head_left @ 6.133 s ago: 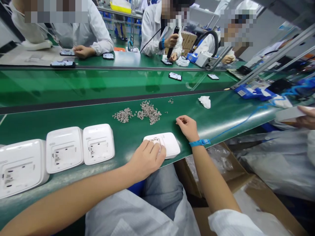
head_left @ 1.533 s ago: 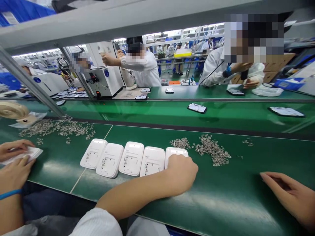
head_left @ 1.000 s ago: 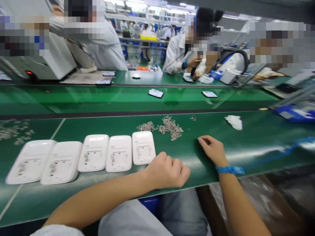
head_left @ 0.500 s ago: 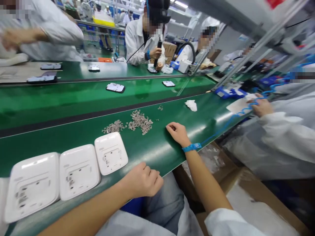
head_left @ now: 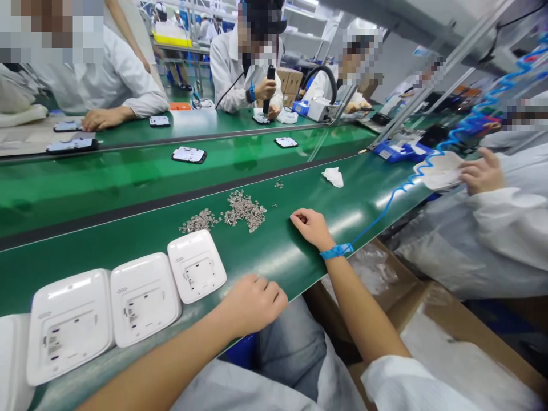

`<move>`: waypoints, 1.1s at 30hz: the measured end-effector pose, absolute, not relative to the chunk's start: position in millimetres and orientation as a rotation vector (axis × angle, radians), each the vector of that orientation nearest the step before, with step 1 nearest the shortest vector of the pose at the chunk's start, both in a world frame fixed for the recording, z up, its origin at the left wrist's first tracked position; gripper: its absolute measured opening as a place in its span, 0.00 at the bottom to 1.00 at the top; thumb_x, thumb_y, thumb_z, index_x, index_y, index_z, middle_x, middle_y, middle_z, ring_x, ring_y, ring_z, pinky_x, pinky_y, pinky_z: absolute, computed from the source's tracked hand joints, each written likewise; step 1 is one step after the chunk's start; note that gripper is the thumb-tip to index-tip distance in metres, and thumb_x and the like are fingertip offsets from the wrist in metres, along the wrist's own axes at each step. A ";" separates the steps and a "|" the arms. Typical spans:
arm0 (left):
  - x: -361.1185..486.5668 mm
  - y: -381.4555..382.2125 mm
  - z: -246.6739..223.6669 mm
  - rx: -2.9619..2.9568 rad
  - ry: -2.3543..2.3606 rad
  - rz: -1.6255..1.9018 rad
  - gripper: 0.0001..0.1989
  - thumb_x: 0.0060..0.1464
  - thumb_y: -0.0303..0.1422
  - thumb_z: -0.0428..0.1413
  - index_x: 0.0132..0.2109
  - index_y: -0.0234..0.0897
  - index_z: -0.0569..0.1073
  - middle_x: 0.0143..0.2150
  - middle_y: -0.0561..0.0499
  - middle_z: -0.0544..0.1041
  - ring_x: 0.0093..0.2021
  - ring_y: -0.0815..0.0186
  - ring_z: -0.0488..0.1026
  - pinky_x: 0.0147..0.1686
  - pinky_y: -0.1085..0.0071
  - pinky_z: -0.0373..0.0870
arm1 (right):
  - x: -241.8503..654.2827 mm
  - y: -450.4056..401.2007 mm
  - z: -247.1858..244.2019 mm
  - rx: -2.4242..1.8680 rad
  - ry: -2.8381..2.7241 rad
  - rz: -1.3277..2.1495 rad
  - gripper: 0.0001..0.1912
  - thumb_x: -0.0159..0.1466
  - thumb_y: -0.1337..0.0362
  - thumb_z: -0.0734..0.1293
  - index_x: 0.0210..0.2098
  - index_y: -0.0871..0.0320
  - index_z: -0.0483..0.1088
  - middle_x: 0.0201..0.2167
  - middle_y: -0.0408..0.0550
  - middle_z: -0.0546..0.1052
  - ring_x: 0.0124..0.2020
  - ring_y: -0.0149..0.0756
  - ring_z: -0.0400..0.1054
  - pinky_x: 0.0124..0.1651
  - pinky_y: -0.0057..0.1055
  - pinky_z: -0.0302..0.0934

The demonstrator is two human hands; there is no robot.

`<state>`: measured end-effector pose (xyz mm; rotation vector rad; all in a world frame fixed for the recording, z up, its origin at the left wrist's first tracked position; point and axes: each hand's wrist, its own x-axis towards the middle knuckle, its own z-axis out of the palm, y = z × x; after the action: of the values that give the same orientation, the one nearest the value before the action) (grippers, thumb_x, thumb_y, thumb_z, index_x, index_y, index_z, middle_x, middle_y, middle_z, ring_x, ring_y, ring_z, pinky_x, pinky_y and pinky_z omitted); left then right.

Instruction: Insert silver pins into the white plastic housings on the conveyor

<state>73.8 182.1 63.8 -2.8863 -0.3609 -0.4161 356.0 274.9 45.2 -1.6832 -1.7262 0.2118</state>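
My left hand (head_left: pixel 256 303) rests at the table's near edge, back of the hand up, fingers curled into a loose fist with nothing showing in it. Farther right, my right hand (head_left: pixel 312 228) lies on the green table with fingers curled in and thumb against them; any small thing inside is hidden. A blue wrist strap (head_left: pixel 337 251) circles that wrist. Left of my right hand, apart from it, lies a heap of small metal parts (head_left: pixel 245 211), with a smaller heap (head_left: pixel 199 221) beside it. A white plastic housing (head_left: pixel 197 267) stands nearest my left hand.
More white housings (head_left: pixel 145 299) line the left. A crumpled white piece (head_left: pixel 333 177) lies right of the heaps. Beyond runs a green conveyor (head_left: pixel 240 149) carrying flat units (head_left: pixel 189 154). Co-workers sit opposite, one holding a black tool (head_left: pixel 269 85). An open carton (head_left: pixel 385 274) stands below right.
The view has shifted slightly; my hands keep almost the same pose. The co-worker at left has lowered a hand to the flat units. At right, a co-worker's hand has lifted with a white piece.
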 end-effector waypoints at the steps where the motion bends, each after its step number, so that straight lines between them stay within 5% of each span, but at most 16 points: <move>1: 73.6 181.7 65.7 -2.838 -0.302 -0.489 0.02 0.63 0.25 0.53 0.42 0.33 0.69 0.31 0.51 0.73 0.28 0.64 0.71 0.26 0.66 0.56 | 356.3 275.0 44.9 -1.685 -1.724 0.216 0.13 0.63 0.55 0.63 0.30 0.55 0.75 0.27 0.48 0.76 0.31 0.37 0.67 0.38 0.34 0.61; 6: 72.3 182.0 74.6 -2.669 -0.133 -0.732 0.04 0.65 0.28 0.54 0.45 0.33 0.72 0.42 0.46 0.77 0.36 0.64 0.72 0.30 0.66 0.58 | 357.4 275.7 44.2 -1.694 -1.711 0.226 0.13 0.62 0.54 0.64 0.30 0.56 0.75 0.27 0.48 0.76 0.30 0.37 0.67 0.37 0.33 0.60; 16: 73.8 187.0 68.2 -2.891 -0.315 -0.623 0.05 0.66 0.31 0.52 0.43 0.34 0.71 0.40 0.46 0.75 0.38 0.62 0.71 0.33 0.65 0.60 | 358.1 275.0 45.3 -1.713 -1.724 0.207 0.12 0.62 0.56 0.64 0.31 0.56 0.75 0.27 0.48 0.76 0.31 0.37 0.67 0.39 0.34 0.61; 20: 73.5 189.7 71.8 -3.097 -0.474 -0.512 0.28 0.63 0.51 0.53 0.59 0.34 0.70 0.64 0.38 0.68 0.64 0.44 0.62 0.52 0.53 0.66 | 357.3 274.4 46.2 -1.712 -1.731 0.204 0.13 0.62 0.55 0.64 0.30 0.56 0.75 0.27 0.48 0.76 0.31 0.37 0.67 0.38 0.34 0.60; 23: 74.2 189.0 74.1 -3.174 -0.580 -0.382 0.40 0.59 0.58 0.54 0.68 0.35 0.62 0.71 0.40 0.61 0.70 0.35 0.53 0.60 0.42 0.60 | 356.7 273.9 47.0 -1.711 -1.735 0.202 0.13 0.62 0.55 0.64 0.30 0.56 0.75 0.27 0.48 0.76 0.31 0.37 0.67 0.38 0.34 0.60; 33: 76.8 182.1 67.3 -3.156 -0.647 -0.263 0.33 0.67 0.49 0.47 0.68 0.30 0.62 0.73 0.42 0.59 0.72 0.39 0.51 0.67 0.45 0.54 | 357.2 273.0 45.6 -1.695 -1.771 0.176 0.12 0.63 0.55 0.64 0.31 0.56 0.75 0.28 0.49 0.76 0.32 0.38 0.67 0.39 0.35 0.61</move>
<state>76.8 182.1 67.3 -3.1555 -0.6466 -0.2635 357.2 273.0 45.6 -1.6954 -1.7713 0.1765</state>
